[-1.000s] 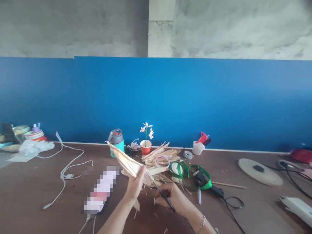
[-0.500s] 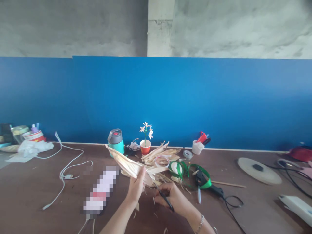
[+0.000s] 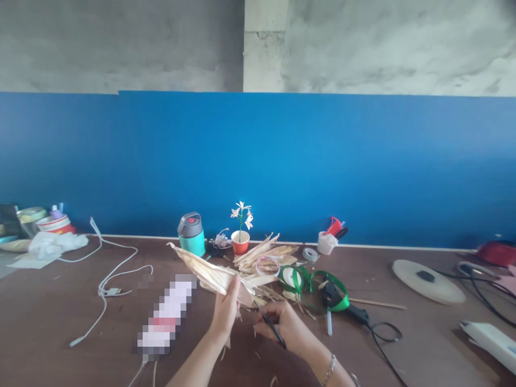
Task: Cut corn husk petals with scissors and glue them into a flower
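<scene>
My left hand (image 3: 226, 306) is closed around a pale dried corn husk (image 3: 203, 271), thumb on top, with the husk's pointed tip reaching up to the left. My right hand (image 3: 282, 325) grips what look like black-handled scissors (image 3: 274, 329), seen edge-on. Their thin blade meets the husk's near end, just right of my left hand; whether the blades are apart I cannot tell. Behind my hands lies a loose pile of dried husks (image 3: 264, 252), with a clear tape roll (image 3: 267, 266) on it. Small husk scraps (image 3: 226, 346) are scattered below.
Green ribbon on a spool (image 3: 292, 278) and a black glue gun (image 3: 332, 291) with a cord lie right. At the back stand a teal flask (image 3: 191, 236), a red cup (image 3: 241, 244) holding white flowers, and a white cup (image 3: 327, 244) of tools. White cables (image 3: 107, 279) lie left.
The husk's far tip has swung slightly left and down. Both hands keep nearly the same place, and the tool stays at the husk's near end.
</scene>
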`<state>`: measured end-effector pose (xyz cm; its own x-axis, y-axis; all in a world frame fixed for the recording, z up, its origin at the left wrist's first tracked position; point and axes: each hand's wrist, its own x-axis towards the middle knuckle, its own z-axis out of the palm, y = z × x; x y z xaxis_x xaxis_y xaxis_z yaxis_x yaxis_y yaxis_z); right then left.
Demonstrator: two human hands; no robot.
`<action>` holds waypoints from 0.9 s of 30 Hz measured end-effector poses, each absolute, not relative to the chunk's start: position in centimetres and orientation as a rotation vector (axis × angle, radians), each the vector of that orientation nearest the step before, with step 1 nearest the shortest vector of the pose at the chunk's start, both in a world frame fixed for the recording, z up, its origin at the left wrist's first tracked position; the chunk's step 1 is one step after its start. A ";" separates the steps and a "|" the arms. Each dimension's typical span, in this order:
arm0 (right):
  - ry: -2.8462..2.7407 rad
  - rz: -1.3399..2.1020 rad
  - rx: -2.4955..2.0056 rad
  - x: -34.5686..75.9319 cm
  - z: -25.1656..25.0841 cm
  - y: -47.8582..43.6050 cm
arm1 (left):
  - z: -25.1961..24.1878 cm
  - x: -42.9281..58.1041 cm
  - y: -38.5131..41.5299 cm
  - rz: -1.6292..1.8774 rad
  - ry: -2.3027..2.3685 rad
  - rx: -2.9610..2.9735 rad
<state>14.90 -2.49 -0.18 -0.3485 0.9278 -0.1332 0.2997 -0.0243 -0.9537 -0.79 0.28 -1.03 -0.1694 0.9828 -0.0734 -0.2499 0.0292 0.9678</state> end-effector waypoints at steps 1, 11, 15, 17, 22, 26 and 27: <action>-1.668 1.402 -1.296 14.9 -0.2 -2.5 | -1.1 -0.8 0.3 1.398 1.175 0.896; -1.670 1.378 -1.318 14.8 0.2 -2.7 | -0.6 -0.4 -0.1 1.351 1.209 0.876; -1.691 1.351 -1.330 14.9 0.1 -2.6 | -0.5 -0.3 -0.1 1.391 1.166 0.854; -1.686 1.356 -1.348 14.9 0.0 -2.6 | -0.6 -0.3 0.0 1.405 1.141 0.838; -1.619 1.444 -1.362 15.0 -0.3 -2.4 | -1.2 -0.6 0.3 1.400 1.111 0.830; -1.597 1.494 -1.307 15.4 -1.0 -2.1 | -1.6 -1.0 1.0 1.439 1.152 0.789; -1.571 1.511 -1.293 15.5 -1.1 -2.0 | -1.7 -1.0 1.1 1.458 1.151 0.775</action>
